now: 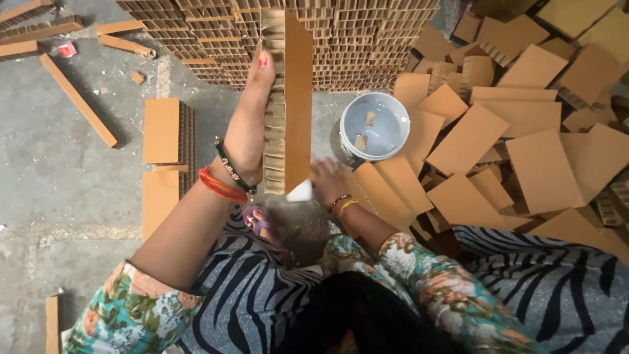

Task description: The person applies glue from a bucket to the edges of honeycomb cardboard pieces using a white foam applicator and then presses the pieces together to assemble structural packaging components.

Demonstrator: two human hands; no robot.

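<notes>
Left hand (252,124) gripping upright cardboard strip (287,98); right hand (327,180) near white bucket (375,126), grip unclear. Strip may topple into bucket if grip loosens.

White bucket (374,126), loose cardboard sheets (544,172) — grey floor (59,177)

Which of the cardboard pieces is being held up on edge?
The long honeycomb-cardboard strip at centre, steadied by the left hand; the brown cardboard panels on the right lie flat in a pile.

No packages, labels, signs or screens anywhere in view.
</notes>
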